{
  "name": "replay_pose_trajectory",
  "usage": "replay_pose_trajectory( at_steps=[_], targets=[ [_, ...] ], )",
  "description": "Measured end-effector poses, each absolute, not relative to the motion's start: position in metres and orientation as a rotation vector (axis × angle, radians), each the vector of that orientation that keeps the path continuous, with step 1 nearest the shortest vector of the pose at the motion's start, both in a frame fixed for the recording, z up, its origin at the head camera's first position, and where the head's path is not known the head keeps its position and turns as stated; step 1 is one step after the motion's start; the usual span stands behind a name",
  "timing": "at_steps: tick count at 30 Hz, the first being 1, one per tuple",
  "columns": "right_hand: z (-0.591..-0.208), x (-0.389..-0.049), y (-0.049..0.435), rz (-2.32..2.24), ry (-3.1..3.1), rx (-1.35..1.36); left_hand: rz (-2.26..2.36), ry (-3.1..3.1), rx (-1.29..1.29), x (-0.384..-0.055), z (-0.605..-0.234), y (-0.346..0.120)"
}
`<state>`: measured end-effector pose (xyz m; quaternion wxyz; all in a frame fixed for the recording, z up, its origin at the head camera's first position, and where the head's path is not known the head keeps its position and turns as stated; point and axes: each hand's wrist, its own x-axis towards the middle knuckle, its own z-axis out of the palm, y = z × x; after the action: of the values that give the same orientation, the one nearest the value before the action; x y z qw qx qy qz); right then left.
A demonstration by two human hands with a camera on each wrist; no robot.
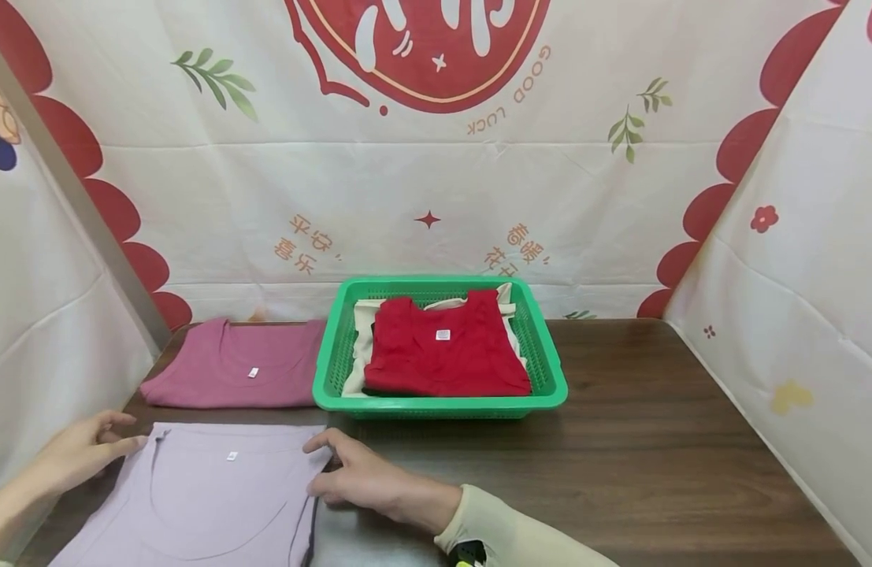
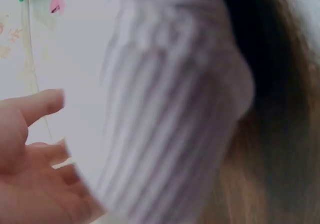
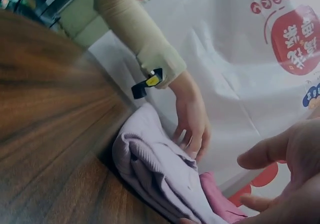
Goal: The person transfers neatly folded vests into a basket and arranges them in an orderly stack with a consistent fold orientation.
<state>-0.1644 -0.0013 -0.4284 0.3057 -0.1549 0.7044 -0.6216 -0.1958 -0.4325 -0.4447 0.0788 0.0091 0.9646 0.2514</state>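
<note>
A lavender tank top lies folded at the front left of the table, its neckline and small white label facing up. My left hand is at its left shoulder edge, fingertips by the cloth and fingers loosely bent. At the top's upper right corner, my right hand touches the fabric with thumb and forefinger apart. Folded layers of the lavender tank top show from the side in the right wrist view, with the right hand spread beside them. Ribbed lavender cloth fills much of the left wrist view, partly covering the left fingertips.
Behind the lavender top lies a folded mauve-pink tank top. Beside it stands a green plastic basket holding a red tank top over cream-coloured cloth. Printed white curtains enclose the back and sides of the brown wooden table.
</note>
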Motion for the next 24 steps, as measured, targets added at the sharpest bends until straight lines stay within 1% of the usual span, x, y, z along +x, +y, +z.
replay_pose_trajectory(
  at_steps=[9, 17, 24],
  targets=[
    [-0.431, -0.164, -0.003, -1.648, 1.768, -0.385, 0.959, 2.676, 0.078, -0.191, -0.437, -0.421],
    [-0.434, -0.161, -0.005, -1.677, 1.72, -0.401, 0.996, 2.638, 0.036, -0.185, -0.44, -0.418],
    [-0.434, -0.158, -0.007, -1.747, 1.595, -0.294, 1.03, 2.678, 0.068, -0.18, -0.442, -0.422]
  ],
)
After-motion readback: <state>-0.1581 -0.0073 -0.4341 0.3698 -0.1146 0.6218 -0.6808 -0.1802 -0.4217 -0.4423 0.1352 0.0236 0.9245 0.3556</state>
